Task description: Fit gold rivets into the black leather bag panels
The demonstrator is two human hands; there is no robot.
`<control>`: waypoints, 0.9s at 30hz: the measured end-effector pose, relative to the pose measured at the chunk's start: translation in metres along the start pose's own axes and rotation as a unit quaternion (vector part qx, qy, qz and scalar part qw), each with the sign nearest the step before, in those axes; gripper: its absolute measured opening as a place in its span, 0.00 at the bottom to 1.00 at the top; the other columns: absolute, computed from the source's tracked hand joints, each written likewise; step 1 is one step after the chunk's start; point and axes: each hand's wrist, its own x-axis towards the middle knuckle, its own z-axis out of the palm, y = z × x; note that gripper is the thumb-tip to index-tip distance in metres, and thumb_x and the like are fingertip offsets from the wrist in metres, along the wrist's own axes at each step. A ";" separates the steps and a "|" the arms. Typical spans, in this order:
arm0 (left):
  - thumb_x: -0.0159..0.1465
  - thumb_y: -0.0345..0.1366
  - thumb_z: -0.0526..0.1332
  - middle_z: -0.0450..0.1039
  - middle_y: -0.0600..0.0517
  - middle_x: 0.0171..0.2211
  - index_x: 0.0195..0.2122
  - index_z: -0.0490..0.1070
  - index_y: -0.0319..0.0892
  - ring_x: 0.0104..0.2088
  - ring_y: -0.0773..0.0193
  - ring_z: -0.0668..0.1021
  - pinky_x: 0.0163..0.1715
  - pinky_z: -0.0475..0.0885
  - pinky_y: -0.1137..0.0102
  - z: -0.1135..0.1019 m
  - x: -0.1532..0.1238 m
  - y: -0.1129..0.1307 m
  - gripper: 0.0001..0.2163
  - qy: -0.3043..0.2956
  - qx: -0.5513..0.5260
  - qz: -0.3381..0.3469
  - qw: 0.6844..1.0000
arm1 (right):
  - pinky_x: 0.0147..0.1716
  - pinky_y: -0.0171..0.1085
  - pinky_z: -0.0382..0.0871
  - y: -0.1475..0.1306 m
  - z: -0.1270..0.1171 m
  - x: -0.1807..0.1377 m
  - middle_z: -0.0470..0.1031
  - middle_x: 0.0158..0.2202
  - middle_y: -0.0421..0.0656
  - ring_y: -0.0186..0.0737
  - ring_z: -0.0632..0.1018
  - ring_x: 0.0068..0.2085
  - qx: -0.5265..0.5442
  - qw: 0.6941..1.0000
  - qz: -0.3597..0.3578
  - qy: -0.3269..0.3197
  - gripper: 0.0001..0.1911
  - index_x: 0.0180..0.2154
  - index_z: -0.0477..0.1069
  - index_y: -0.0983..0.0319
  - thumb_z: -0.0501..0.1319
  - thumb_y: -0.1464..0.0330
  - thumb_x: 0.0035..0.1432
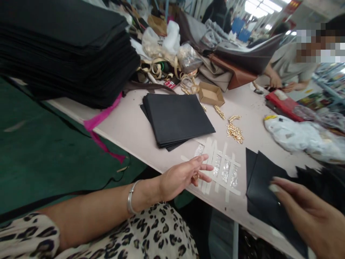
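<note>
My left hand (180, 176) hovers at the table's front edge by a patch of pale tape strips (226, 167) with clear plastic between them. Its fingers are stretched and apart. A small gold-coloured piece (196, 176) shows at its fingers; whether it is a worn ring or a loose part, I cannot tell. On the right, my right hand (309, 212) is slightly blurred, thumb and fingertips brought together over black flat pieces (265, 176). What lies in that pinch is hidden. A neat stack of black sheets (180, 117) rests beyond my left hand, with gold chain-like pieces (235, 133) beside it.
A tall black pile (67, 54) fills the left end of the table, a pink strip (104, 118) hanging from it. Behind are a small cardboard box (211, 94), bags and brown material (237, 73). White plastic bags (296, 135) lie right, near another person's hands (285, 84).
</note>
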 end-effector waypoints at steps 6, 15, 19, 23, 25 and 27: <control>0.71 0.56 0.44 0.59 0.42 0.66 0.71 0.45 0.43 0.62 0.49 0.65 0.60 0.56 0.55 -0.008 -0.008 0.001 0.33 0.013 0.133 0.063 0.989 | 0.29 0.33 0.73 -0.115 0.115 -0.053 0.80 0.30 0.39 0.36 0.78 0.27 0.111 0.968 -0.107 -0.197 0.14 0.45 0.78 0.59 0.61 0.62 0.60; 0.69 0.57 0.49 0.58 0.40 0.67 0.69 0.51 0.36 0.65 0.51 0.63 0.66 0.53 0.59 -0.024 -0.026 0.012 0.36 0.097 0.110 0.106 0.983 | 0.32 0.33 0.72 -0.142 0.169 -0.043 0.79 0.31 0.43 0.38 0.79 0.31 0.099 0.929 -0.352 -0.063 0.07 0.36 0.75 0.61 0.57 0.72 0.63; 0.70 0.55 0.51 0.72 0.42 0.57 0.62 0.65 0.38 0.58 0.53 0.72 0.59 0.62 0.60 -0.038 -0.022 0.016 0.29 0.162 -0.042 0.136 0.976 | 0.39 0.33 0.74 -0.158 0.186 -0.037 0.81 0.36 0.43 0.38 0.81 0.37 0.178 0.898 -0.393 -0.091 0.11 0.42 0.75 0.59 0.58 0.76 0.61; 0.68 0.53 0.55 0.78 0.43 0.45 0.53 0.72 0.35 0.43 0.60 0.78 0.45 0.69 0.67 -0.059 -0.018 0.033 0.26 0.241 -0.156 0.148 0.946 | 0.39 0.34 0.76 -0.175 0.196 -0.019 0.82 0.38 0.41 0.39 0.83 0.39 0.273 0.902 -0.265 -0.205 0.06 0.40 0.77 0.57 0.62 0.69 0.61; 0.67 0.51 0.58 0.78 0.45 0.40 0.49 0.74 0.34 0.34 0.67 0.76 0.36 0.67 0.72 -0.073 -0.020 0.044 0.23 0.281 -0.163 0.154 0.933 | 0.38 0.35 0.76 -0.181 0.202 0.003 0.82 0.38 0.42 0.41 0.82 0.38 0.269 0.912 -0.215 -0.220 0.08 0.40 0.78 0.58 0.63 0.64 0.60; 0.66 0.48 0.59 0.78 0.47 0.36 0.47 0.75 0.34 0.26 0.73 0.71 0.27 0.62 0.76 -0.089 -0.025 0.054 0.21 0.316 -0.152 0.156 0.923 | 0.39 0.38 0.75 -0.186 0.210 0.033 0.82 0.37 0.43 0.42 0.81 0.37 0.233 0.933 -0.199 -0.191 0.12 0.41 0.79 0.59 0.64 0.60 0.58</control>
